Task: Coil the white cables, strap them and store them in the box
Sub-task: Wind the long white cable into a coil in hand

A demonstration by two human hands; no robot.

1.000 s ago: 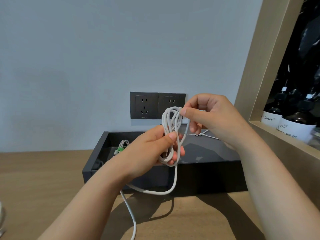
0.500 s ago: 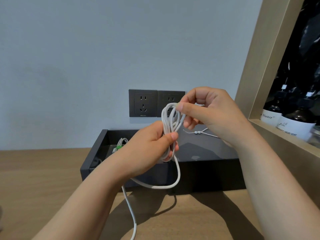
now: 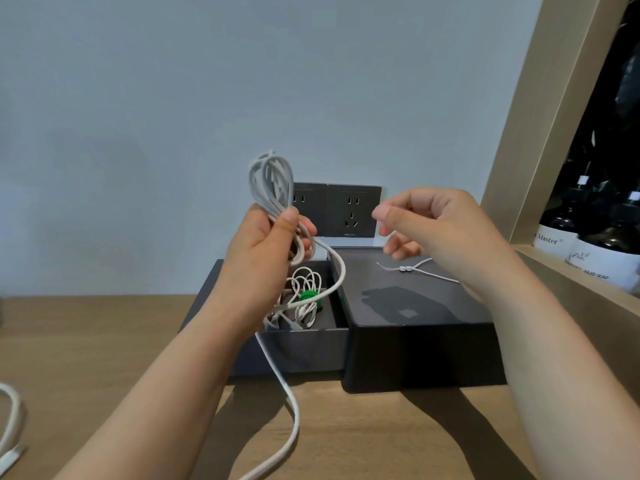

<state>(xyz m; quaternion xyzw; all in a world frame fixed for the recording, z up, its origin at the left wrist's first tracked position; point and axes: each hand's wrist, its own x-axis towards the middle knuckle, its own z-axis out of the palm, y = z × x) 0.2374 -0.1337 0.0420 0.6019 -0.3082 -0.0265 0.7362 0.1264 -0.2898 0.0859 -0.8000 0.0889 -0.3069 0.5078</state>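
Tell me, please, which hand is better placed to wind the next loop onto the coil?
The right hand: it holds nothing and hovers beside the coil, whose loops the left hand grips.

The left hand [image 3: 259, 251] covers the middle of the white cable coil [image 3: 270, 181], and the coil's loose tail leaves at the bottom edge. The second white cable [image 3: 10, 420] is cut by the left edge. The right forearm [image 3: 540, 341] hides the far end of the thin strap [image 3: 412, 270].

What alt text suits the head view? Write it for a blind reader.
The left hand grips a coiled white cable above an open dark box, its loose end trailing across the wooden table. The right hand hovers beside it, empty. Another coil lies in the box.
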